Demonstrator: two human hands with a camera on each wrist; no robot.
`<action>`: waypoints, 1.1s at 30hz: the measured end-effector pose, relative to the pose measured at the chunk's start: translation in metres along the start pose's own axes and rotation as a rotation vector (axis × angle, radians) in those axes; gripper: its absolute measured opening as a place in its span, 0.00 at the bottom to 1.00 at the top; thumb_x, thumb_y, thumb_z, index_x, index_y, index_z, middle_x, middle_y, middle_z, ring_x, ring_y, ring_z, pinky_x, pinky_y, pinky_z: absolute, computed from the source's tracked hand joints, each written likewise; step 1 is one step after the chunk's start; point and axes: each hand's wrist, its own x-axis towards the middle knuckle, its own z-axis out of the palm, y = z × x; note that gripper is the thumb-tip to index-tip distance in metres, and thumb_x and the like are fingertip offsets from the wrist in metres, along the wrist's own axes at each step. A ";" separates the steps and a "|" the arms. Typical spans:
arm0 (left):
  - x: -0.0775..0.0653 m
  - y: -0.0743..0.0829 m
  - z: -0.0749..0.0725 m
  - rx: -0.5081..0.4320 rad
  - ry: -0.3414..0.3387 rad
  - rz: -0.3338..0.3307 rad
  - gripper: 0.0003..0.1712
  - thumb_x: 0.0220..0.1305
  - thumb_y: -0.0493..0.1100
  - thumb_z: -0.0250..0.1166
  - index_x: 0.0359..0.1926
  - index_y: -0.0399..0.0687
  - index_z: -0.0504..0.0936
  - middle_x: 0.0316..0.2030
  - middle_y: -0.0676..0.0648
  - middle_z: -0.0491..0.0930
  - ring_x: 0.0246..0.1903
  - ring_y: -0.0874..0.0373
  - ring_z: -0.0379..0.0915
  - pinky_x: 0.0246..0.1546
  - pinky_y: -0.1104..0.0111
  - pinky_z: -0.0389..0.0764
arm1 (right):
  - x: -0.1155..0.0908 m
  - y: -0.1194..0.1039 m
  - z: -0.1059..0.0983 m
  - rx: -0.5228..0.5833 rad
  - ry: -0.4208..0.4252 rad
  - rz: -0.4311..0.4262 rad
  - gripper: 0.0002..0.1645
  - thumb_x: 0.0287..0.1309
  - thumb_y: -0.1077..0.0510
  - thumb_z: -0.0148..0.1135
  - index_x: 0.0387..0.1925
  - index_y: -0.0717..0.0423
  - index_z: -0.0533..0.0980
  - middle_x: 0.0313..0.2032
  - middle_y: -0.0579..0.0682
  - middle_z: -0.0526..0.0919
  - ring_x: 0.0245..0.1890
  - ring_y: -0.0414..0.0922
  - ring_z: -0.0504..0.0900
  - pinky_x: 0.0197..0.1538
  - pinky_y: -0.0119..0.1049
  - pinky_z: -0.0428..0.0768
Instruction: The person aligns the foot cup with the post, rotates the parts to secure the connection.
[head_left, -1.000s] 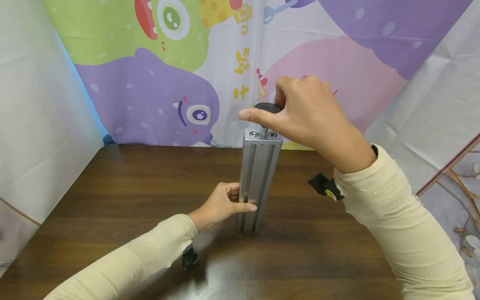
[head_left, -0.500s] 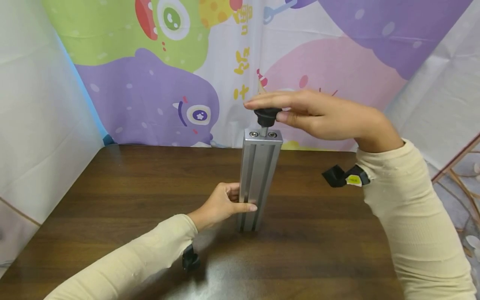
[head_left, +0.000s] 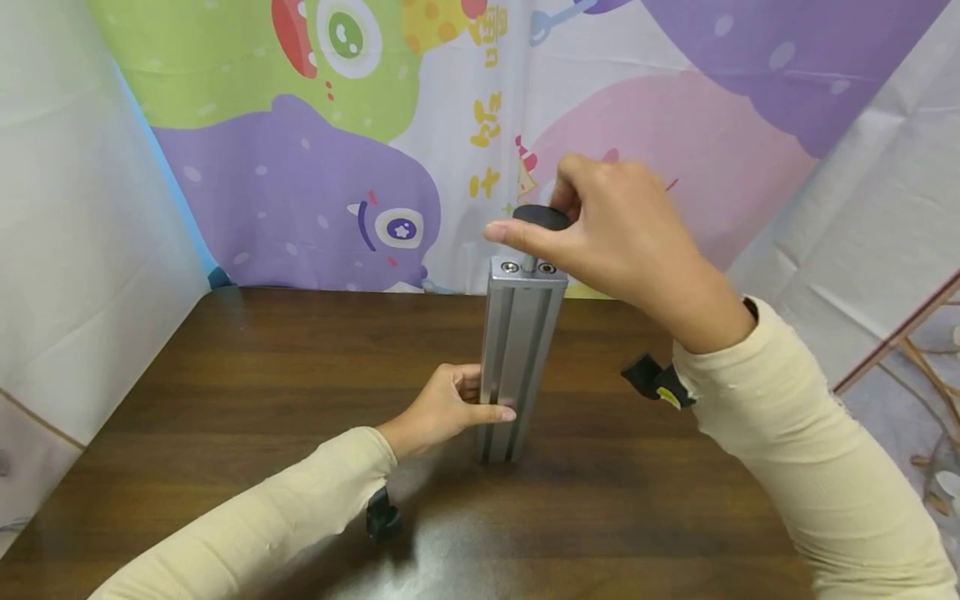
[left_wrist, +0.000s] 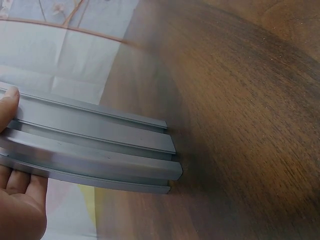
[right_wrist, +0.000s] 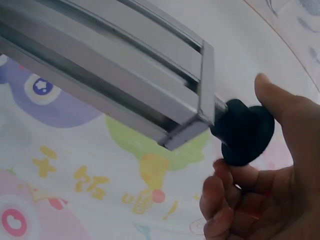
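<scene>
A grooved aluminium profile point(head_left: 521, 350) stands upright on the brown wooden table point(head_left: 637, 500). My left hand point(head_left: 435, 412) grips it low down, thumb across the near face and fingers behind. From the end plate point(head_left: 497, 271) on top, between two screws, rises a short metal stem point(head_left: 529, 264) carrying a black levelling foot point(head_left: 542, 217). My right hand point(head_left: 630, 233) pinches this foot by its round edge, thumb on the near side. In the right wrist view, thumb and forefinger lie on opposite edges of the levelling foot point(right_wrist: 247, 132). The left wrist view shows the profile's lower end point(left_wrist: 150, 155) at the tabletop.
Behind the table hangs a cartoon-printed curtain point(head_left: 300, 192). White cloth walls point(head_left: 75, 208) stand at both sides. Each sleeve carries a black wrist mount, the left one point(head_left: 384, 517) low near the table.
My right hand was laid flat over the foot with straighter fingers half a second ago; it has turned, bringing the thumb across the near side. The left hand and profile hold still.
</scene>
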 end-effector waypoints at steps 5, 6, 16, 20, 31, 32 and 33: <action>0.000 0.001 0.000 0.003 -0.001 -0.015 0.24 0.50 0.30 0.72 0.51 0.31 0.79 0.41 0.38 0.85 0.41 0.56 0.83 0.44 0.67 0.81 | -0.001 -0.001 0.005 -0.020 0.066 -0.001 0.34 0.50 0.31 0.65 0.24 0.58 0.71 0.20 0.52 0.76 0.21 0.50 0.71 0.27 0.39 0.68; 0.000 0.000 0.000 0.001 0.001 -0.019 0.24 0.50 0.30 0.72 0.51 0.31 0.79 0.41 0.38 0.85 0.41 0.56 0.83 0.44 0.67 0.81 | -0.001 -0.001 0.005 -0.019 0.069 -0.001 0.34 0.50 0.31 0.65 0.24 0.58 0.71 0.20 0.52 0.76 0.21 0.50 0.71 0.27 0.39 0.68; 0.001 0.000 0.000 -0.001 0.004 -0.015 0.24 0.50 0.30 0.72 0.50 0.31 0.79 0.41 0.38 0.85 0.41 0.55 0.83 0.45 0.66 0.81 | -0.004 0.012 -0.012 0.073 -0.238 -0.145 0.27 0.67 0.40 0.52 0.56 0.54 0.73 0.43 0.51 0.82 0.35 0.46 0.79 0.40 0.42 0.75; 0.000 0.001 -0.001 0.002 0.000 -0.002 0.24 0.51 0.30 0.72 0.50 0.30 0.79 0.40 0.37 0.85 0.40 0.56 0.83 0.44 0.66 0.81 | -0.006 0.026 -0.017 0.223 -0.384 -0.315 0.28 0.73 0.51 0.44 0.70 0.54 0.60 0.63 0.52 0.71 0.56 0.47 0.74 0.56 0.47 0.72; -0.001 0.000 0.000 0.012 -0.001 0.003 0.24 0.51 0.31 0.73 0.51 0.30 0.79 0.40 0.38 0.85 0.41 0.56 0.83 0.44 0.67 0.81 | 0.002 0.035 -0.004 0.418 -0.230 -0.221 0.18 0.59 0.60 0.66 0.50 0.61 0.77 0.41 0.52 0.83 0.38 0.40 0.79 0.41 0.29 0.76; -0.001 0.000 0.000 0.011 0.000 0.002 0.24 0.51 0.31 0.73 0.51 0.30 0.79 0.40 0.38 0.85 0.41 0.56 0.83 0.44 0.67 0.81 | 0.002 0.032 -0.003 0.406 -0.182 -0.174 0.17 0.56 0.58 0.69 0.45 0.61 0.78 0.35 0.51 0.83 0.34 0.42 0.78 0.38 0.29 0.75; -0.001 0.001 0.000 0.010 0.000 0.003 0.24 0.51 0.31 0.72 0.51 0.30 0.79 0.40 0.38 0.85 0.41 0.56 0.83 0.44 0.67 0.81 | 0.001 0.029 -0.001 0.388 -0.141 -0.123 0.17 0.53 0.54 0.71 0.41 0.60 0.78 0.32 0.51 0.83 0.31 0.42 0.77 0.35 0.29 0.74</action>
